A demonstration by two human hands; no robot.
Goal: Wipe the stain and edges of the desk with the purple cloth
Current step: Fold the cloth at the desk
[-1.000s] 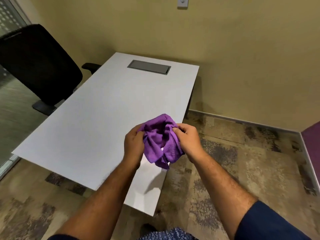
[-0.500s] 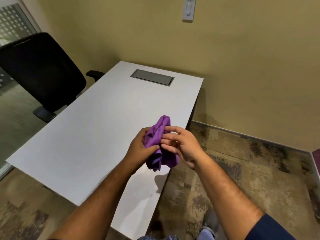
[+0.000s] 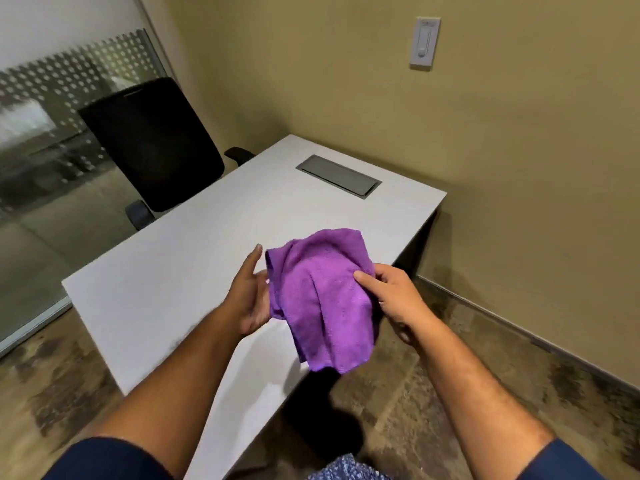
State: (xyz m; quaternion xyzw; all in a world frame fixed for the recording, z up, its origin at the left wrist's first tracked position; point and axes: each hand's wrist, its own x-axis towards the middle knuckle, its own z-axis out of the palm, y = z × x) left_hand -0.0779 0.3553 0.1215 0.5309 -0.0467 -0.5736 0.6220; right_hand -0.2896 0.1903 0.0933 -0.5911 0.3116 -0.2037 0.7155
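Note:
The purple cloth point(image 3: 322, 299) hangs loosely spread between my two hands, above the near right part of the white desk point(image 3: 194, 265). My right hand point(image 3: 394, 299) pinches its right side with the thumb on top. My left hand point(image 3: 251, 292) is under its left edge, palm turned inward, fingers extended; whether it grips is unclear. No stain shows on the desk top from here.
A grey cable hatch point(image 3: 338, 176) is set into the desk's far end. A black office chair point(image 3: 152, 140) stands at the desk's left side before a glass partition point(image 3: 52, 140). Beige walls close the far and right sides; patterned carpet point(image 3: 450, 358) lies to the right.
The cloth was bunched and folded between both hands; now it is opened out wider and hangs lower. My hands have moved apart. The camera has tilted up, showing more wall and chair.

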